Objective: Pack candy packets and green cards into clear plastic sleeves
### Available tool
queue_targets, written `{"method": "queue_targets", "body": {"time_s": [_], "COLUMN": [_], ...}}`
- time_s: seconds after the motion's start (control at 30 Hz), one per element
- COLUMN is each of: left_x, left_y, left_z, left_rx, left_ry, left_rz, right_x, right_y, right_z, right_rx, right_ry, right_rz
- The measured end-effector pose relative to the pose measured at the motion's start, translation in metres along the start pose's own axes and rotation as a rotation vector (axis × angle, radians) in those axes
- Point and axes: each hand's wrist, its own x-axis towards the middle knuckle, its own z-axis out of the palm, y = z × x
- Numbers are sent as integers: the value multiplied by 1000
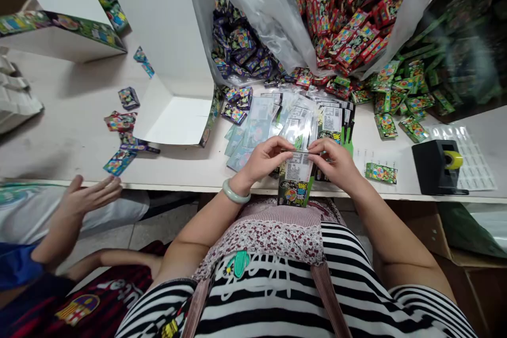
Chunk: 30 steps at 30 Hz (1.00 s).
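My left hand [267,161], below a pale green bangle, pinches the left side of a packet's top edge. The packet [295,182] has a black and green printed front and hangs over the table's front edge. With thumb and fingertips, my right hand [330,161] grips the same edge on the right. Just beyond my hands lie clear plastic sleeves [299,119] and more printed cards [330,119]. Pale blue-green sleeves [255,124] are spread to the left of them.
Bags of red boxes [352,16] and purple packs [241,42] stand behind, with green boxes [412,90] at right. A tape dispenser [438,166] sits near the front edge. Open cartons [178,116] stand left. Another person's hand [89,198] is at the left edge.
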Motion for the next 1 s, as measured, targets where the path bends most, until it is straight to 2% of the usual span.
{"method": "queue_targets", "body": {"time_s": [0.13,0.27,0.33,0.4,0.43,0.5,0.57,0.6,0.67,0.73,0.8,1.0], "left_x": [5,9,8,6,5,3,4,6,10,14,16,10], "left_y": [-2,-1,-1,-1,-1,-2,-4,-4,-4,-4,-4,-10], "left_z": [4,6,7,6,5,0,-4,-5,-6,-3,1,1], "left_rx": [19,34,33,39,46,67,75,72,77,110,145,155], "left_ry": [4,-6,13,43,57,110,209,264,325,305,266,276], "left_rz": [0,11,2,-9,-17,-29,-27,-21,-18,-39,-74,-101], "right_x": [-2,-9,-15,-23,-27,-37,-48,-52,-57,-57,-53,-52], "right_y": [9,15,20,30,38,60,84,95,113,124,129,135], "right_z": [7,12,8,-7,-20,-55,-93,-111,-135,-143,-141,-133], "right_rx": [55,263,313,310,286,153,-123,-278,-483,-543,-532,-432], "right_ry": [60,47,21,30,74,245,415,436,373,273,217,208], "right_rz": [44,77,89,132,165,256,374,435,530,580,594,618]}}
